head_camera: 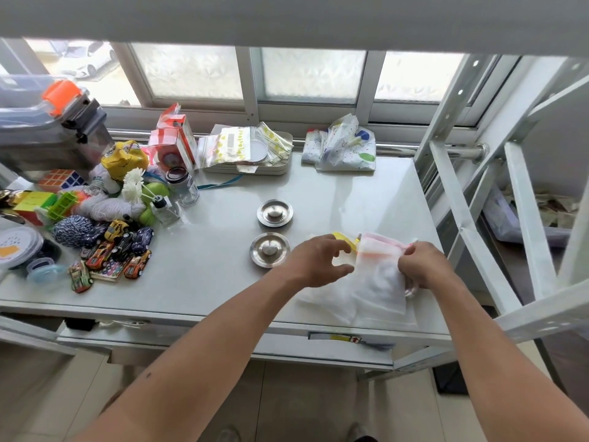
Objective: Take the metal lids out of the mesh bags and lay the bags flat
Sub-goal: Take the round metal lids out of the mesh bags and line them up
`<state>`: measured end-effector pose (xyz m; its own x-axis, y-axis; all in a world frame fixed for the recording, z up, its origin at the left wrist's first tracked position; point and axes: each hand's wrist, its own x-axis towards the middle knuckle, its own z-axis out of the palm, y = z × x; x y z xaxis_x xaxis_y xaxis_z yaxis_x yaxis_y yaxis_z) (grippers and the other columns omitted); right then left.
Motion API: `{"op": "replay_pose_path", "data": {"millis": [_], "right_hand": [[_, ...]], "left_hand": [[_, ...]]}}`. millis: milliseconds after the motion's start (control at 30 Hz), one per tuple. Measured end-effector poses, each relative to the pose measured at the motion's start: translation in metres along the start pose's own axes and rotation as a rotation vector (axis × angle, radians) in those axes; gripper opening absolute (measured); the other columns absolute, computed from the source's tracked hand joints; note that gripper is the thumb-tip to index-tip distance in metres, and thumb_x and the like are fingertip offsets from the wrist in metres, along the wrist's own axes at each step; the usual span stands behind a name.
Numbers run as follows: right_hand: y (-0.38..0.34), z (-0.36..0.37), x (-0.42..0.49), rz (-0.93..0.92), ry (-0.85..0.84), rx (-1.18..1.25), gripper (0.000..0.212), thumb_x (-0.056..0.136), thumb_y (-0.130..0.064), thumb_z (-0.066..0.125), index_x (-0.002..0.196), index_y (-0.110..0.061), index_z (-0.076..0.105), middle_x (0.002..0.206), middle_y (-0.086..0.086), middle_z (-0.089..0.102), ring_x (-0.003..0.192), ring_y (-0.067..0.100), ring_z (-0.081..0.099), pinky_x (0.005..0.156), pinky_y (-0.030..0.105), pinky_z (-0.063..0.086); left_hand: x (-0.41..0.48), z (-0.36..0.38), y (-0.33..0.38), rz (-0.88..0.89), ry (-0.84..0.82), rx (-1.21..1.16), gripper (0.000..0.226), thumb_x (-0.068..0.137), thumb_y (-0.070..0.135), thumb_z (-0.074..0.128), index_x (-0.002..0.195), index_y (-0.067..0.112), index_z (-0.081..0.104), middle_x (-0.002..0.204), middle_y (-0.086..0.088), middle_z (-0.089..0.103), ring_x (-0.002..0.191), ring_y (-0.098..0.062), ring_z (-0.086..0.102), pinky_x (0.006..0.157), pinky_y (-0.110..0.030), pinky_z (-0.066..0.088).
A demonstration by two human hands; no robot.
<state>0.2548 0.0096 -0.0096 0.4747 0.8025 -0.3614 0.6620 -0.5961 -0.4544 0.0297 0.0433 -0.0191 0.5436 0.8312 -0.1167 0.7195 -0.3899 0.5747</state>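
Observation:
Two round metal lids lie bare on the steel table (207, 272): one lid (274, 213) farther back, the second lid (270, 249) nearer me. To their right lies a pile of white mesh bags. The top mesh bag (379, 275) has a pink band at its mouth. My right hand (420, 266) pinches that bag's right edge, and a metal rim (411, 291) shows just below the hand. My left hand (318, 260) hovers with fingers spread at the bag's left edge, beside a yellow-banded bag (345, 242) underneath.
A clutter of toy cars (118, 250), yarn, puzzle cubes and glass jars (183, 186) fills the table's left side. A tray of zip bags (248, 151) and a printed cloth bag (342, 148) sit at the back. A white metal ladder frame (462, 193) stands right.

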Motion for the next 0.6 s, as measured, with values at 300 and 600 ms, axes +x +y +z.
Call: {"op": "replay_pose_path", "data": {"millis": [300,600], "right_hand": [[0.001,-0.003,0.009,-0.028,-0.048,0.062,0.014,0.070,-0.005,0.063,0.079,-0.013,0.071,0.092,0.009,0.071,0.092,0.029,0.066,0.080,0.031,0.054],[-0.023,-0.046,-0.005,-0.080,0.353,0.011,0.040,0.071,-0.006,0.073,0.108,-0.003,0.060,0.108,0.024,0.066,0.107,0.041,0.061,0.089,0.038,0.047]], "left_hand": [[-0.004,0.011,0.009,0.130,-0.174,0.372,0.046,0.093,0.057,0.048,0.134,0.038,0.054,0.131,-0.002,0.048,0.122,-0.023,0.048,0.092,-0.039,0.042],[-0.002,0.008,0.008,0.004,-0.169,0.207,0.040,0.096,0.053,0.046,0.129,0.034,0.060,0.131,-0.001,0.051,0.122,-0.021,0.050,0.093,-0.038,0.043]]}}
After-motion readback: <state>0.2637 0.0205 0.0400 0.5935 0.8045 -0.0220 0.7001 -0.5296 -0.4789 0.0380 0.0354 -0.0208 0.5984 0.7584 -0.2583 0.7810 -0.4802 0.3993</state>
